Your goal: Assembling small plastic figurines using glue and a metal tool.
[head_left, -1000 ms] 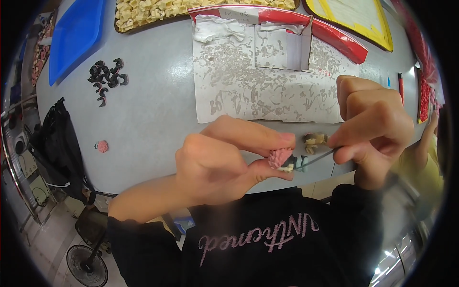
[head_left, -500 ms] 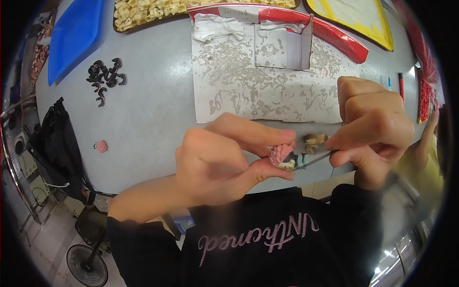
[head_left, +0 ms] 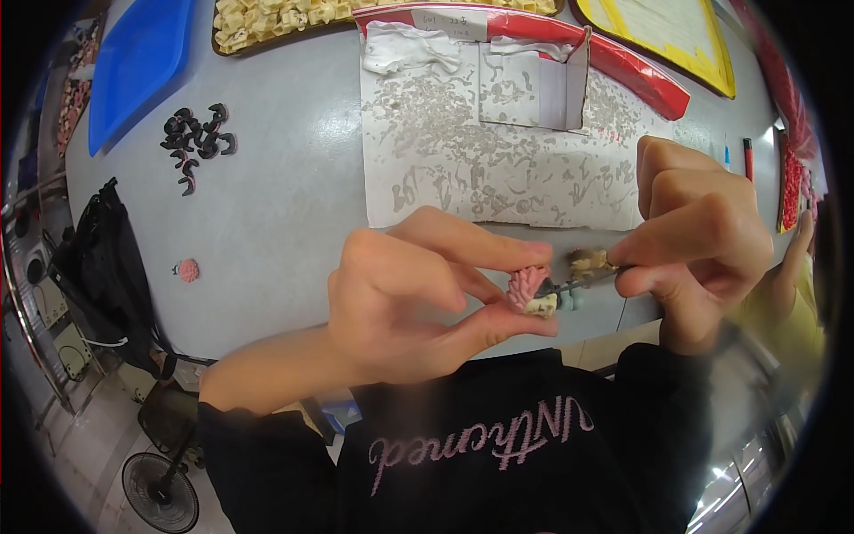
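Note:
Between its thumb and fingers, my left hand [head_left: 400, 298] pinches a small figurine piece [head_left: 527, 287] with a pink petal-like or furry top, a cream lower part and a dark bit on its right side. My right hand [head_left: 707, 227] is closed on a thin dark tool [head_left: 583, 280] like a slim rod; its exact kind is unclear. The tool's tip touches or nearly touches the dark bit of the piece. Just behind the tool, a small brown and cream piece [head_left: 585, 260] lies on the table, partly hidden by my right fingers.
A stained white sheet [head_left: 418, 169] with an open white box [head_left: 565, 89] lies ahead. Black curved pieces [head_left: 191, 138] and a pink piece [head_left: 188, 271] rest at left, near a blue tray [head_left: 138, 71]. A tray of cream pieces [head_left: 294, 18] and a yellow-edged tray [head_left: 663, 40] stand behind.
The tool's tip has moved up from the lower edge of the pink and cream piece to its dark side. My left hand has shifted slightly right with the piece.

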`<state>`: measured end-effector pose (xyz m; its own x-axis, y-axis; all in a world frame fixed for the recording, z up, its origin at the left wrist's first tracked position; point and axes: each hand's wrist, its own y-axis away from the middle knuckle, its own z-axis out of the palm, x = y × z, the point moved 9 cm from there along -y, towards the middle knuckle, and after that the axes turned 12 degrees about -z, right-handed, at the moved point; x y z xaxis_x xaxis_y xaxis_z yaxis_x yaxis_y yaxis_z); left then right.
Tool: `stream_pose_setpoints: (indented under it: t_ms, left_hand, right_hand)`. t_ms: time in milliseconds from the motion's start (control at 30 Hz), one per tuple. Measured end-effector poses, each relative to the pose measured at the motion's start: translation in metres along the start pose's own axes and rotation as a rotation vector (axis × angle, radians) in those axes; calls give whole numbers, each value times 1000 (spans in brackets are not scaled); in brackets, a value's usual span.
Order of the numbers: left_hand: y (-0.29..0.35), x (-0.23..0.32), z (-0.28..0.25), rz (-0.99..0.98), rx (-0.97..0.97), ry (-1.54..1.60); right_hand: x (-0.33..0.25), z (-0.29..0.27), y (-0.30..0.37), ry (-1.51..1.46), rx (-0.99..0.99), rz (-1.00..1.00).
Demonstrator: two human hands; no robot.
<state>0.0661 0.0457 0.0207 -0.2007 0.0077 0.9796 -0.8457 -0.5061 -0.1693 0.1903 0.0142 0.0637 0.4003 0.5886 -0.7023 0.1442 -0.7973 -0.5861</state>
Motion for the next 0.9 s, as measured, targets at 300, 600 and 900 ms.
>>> stream_pose_setpoints:
  t_ms: [300, 600, 900]
  left_hand:
    - [1, -1, -3, -30, 55, 63]
    - [-2, 3, -10, 79, 90, 253]
    - [-2, 4, -3, 18, 43, 9]
  right_hand:
    - [-2, 4, -1, -98, -34, -14]
    - [2, 4, -3, -70, -4, -28]
    - [7, 8, -4, -130, -42, -1]
